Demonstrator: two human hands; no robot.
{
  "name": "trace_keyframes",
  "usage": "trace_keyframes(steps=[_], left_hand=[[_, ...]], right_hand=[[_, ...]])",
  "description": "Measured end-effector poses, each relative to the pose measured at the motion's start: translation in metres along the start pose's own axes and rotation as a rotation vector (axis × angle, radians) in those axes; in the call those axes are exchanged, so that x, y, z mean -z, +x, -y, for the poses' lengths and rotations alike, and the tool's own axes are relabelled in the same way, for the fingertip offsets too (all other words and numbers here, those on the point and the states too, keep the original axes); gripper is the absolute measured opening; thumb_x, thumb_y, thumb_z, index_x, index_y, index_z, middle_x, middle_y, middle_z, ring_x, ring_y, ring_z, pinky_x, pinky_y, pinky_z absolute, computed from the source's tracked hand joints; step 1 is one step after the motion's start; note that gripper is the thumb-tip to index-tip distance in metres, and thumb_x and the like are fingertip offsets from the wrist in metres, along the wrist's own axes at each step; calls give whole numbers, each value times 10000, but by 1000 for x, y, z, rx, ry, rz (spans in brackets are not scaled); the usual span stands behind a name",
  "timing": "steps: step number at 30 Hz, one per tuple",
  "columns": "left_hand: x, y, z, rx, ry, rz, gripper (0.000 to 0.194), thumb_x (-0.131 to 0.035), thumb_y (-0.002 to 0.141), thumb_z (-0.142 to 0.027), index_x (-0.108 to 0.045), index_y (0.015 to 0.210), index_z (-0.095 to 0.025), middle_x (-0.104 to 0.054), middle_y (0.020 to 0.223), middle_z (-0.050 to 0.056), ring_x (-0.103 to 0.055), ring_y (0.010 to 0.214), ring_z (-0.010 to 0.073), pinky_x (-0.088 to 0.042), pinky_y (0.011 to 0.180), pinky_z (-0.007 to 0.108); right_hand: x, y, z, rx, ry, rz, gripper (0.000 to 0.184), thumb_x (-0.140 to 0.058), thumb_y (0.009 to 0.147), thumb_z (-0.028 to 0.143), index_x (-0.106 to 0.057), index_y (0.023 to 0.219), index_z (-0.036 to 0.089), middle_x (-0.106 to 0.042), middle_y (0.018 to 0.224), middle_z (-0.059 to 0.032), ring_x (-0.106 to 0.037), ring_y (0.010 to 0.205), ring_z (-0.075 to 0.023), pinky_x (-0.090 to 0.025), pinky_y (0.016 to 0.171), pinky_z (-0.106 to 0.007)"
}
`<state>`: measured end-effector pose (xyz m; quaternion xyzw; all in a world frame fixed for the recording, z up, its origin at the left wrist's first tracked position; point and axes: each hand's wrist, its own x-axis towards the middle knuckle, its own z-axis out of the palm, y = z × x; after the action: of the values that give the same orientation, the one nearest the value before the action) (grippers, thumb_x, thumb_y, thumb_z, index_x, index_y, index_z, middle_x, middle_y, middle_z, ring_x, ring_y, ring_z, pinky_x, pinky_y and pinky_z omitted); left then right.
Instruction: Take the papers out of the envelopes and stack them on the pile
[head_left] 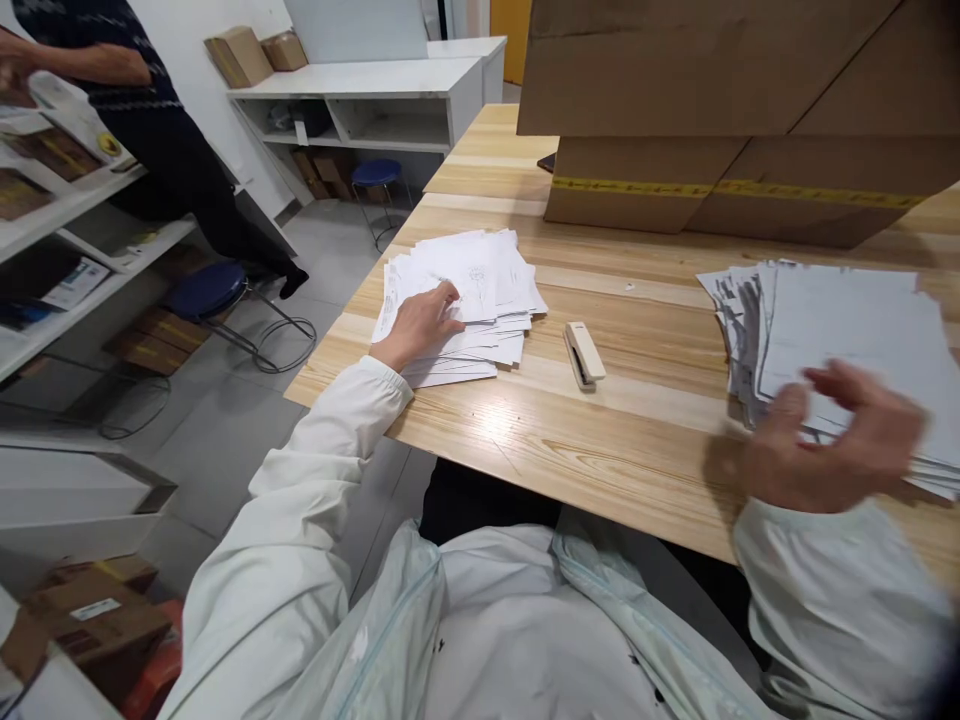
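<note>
My left hand [424, 322] rests on a loose, fanned pile of printed papers [480, 280] near the table's left edge, its fingers partly bent and apart. On the right, my right hand [836, 440] is blurred over the near edge of a thicker stack of papers [847, 320]; its thumb and fingers are apart, with nothing visible between them. Whether it touches the top sheet I cannot tell. A cream stapler [583, 355] lies on the wood between the two paper piles, apart from both hands.
Large cardboard boxes [645, 185] stand at the back of the wooden table [637, 440]. A person [142, 110] stands at shelves on the left. Blue stools [208, 290] and a white counter [360, 78] are beyond the table. Cartons [97, 620] sit low at left.
</note>
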<state>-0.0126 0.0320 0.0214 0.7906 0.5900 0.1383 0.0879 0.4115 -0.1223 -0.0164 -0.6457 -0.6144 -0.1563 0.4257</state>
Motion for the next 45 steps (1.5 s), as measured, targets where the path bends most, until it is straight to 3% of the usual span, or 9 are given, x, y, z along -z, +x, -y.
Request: trace_keyframes(steps=[3, 7, 19, 24, 33, 36, 39, 42, 45], left_hand=[[1, 0, 4, -2, -12, -1, 368, -725, 826, -300, -563, 1152, -247, -715, 1132, 62, -659, 990, 242, -408, 827, 307], [1, 2, 10, -4, -75, -22, 389, -758, 801, -325, -574, 1134, -244, -730, 1125, 59, -662, 956, 219, -416, 833, 311], [8, 7, -15, 7, 111, 53, 393, -691, 848, -345, -544, 1184, -203, -713, 1179, 106, -675, 1007, 307, -417, 831, 362], [7, 10, -6, -2, 117, 39, 341, -666, 889, -370, -531, 1167, -225, -738, 1128, 81, -691, 989, 273, -434, 819, 346], [-18, -1, -12, -160, 301, -45, 338, -450, 949, -166, -532, 1276, -184, -748, 1041, 96, -693, 808, 216, -431, 646, 304], [-24, 2, -4, -142, 213, -158, 422, -410, 938, -83, -549, 1318, -201, -748, 1052, 80, -684, 810, 176, -449, 661, 283], [-25, 6, 4, -82, 94, -254, 405, -470, 912, -66, -655, 1241, -213, -756, 1025, 67, -697, 855, 176, -480, 718, 279], [-24, 5, 5, -72, -1, -216, 288, -539, 928, -149, -752, 1095, -247, -762, 1118, 49, -715, 984, 201, -506, 805, 297], [-21, 4, 0, -66, -20, -155, 330, -686, 884, -345, -723, 1206, -283, -724, 1262, 42, -686, 1131, 259, -515, 903, 359]], right_hand=[[-20, -12, 48, 179, 119, 7, 436, -605, 887, 229, -601, 1313, 320, -734, 1068, -100, -696, 966, -331, -563, 870, -513], [-33, -17, 74, 255, 276, 229, 312, -588, 904, 202, -630, 1210, 238, -749, 1010, -93, -711, 868, -255, -571, 813, -427], [-34, -18, 69, 281, 264, 279, 258, -596, 912, 138, -640, 1160, 193, -737, 957, -101, -672, 777, -225, -552, 758, -392], [-37, -19, 66, 307, 273, 260, 276, -625, 894, 110, -643, 1160, 183, -739, 954, -89, -682, 788, -212, -553, 748, -360], [-36, -19, 66, 312, 270, 297, 285, -614, 905, 107, -635, 1181, 172, -734, 949, -88, -684, 788, -200, -552, 763, -348], [-36, -20, 68, 291, 274, 301, 281, -616, 909, 114, -634, 1185, 164, -731, 936, -83, -683, 758, -183, -547, 729, -321], [-36, -20, 68, 267, 265, 308, 283, -615, 917, 128, -630, 1195, 176, -731, 931, -69, -680, 727, -163, -535, 690, -294], [-36, -21, 69, 252, 259, 323, 283, -619, 921, 143, -630, 1200, 181, -733, 945, -65, -680, 715, -154, -532, 669, -283], [-36, -23, 68, 228, 265, 337, 286, -619, 923, 155, -631, 1207, 187, -734, 954, -64, -682, 717, -152, -532, 649, -274]])
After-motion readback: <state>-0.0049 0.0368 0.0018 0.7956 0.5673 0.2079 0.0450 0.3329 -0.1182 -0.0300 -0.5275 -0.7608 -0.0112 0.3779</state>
